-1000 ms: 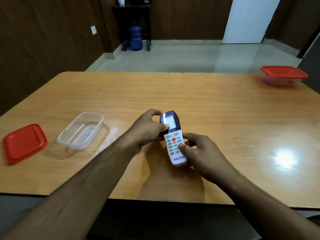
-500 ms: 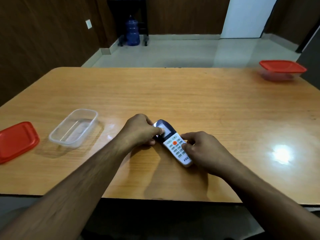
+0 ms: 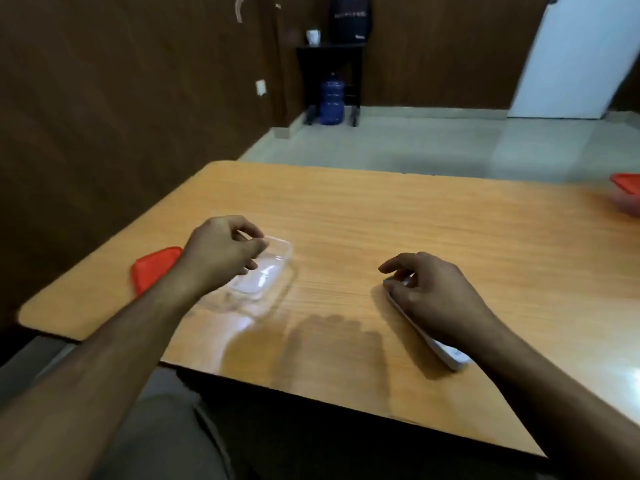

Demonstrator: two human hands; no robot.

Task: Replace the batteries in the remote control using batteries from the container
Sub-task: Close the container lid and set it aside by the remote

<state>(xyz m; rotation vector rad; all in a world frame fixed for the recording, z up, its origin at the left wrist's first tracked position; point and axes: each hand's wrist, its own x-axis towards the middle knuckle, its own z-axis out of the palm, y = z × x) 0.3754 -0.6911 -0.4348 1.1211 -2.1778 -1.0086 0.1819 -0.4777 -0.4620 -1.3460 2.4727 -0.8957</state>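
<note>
Resting over the white remote control [image 3: 446, 351], the right hand [image 3: 436, 296] covers its far end with loosely bent fingers; the blur leaves it unclear whether this grip actually clasps the remote, which lies flat on the bench [image 3: 398, 216] near the front edge, slanting toward the person. Well apart to the left, the left hand [image 3: 221, 251] hangs above the near rim of the clear plastic container [image 3: 266, 271], fingers curled with thumb and fingertips drawn together; whether that grip pinches anything cannot be told. Just behind the left wrist a red lid [image 3: 152, 268] lies flat by the bench's left edge. Glare streaks the glossy, orange-brown wood-grain surface, and the hands throw soft shadows on it. At the far right edge sits another container with a red lid [image 3: 627, 195]. Beyond lie a pale tiled floor, dark wood-panelled walls, a blue water jug [image 3: 331, 102] under a dark stand [image 3: 329, 50] bearing a white cup [image 3: 313, 37], and a white door [image 3: 575, 57].
</note>
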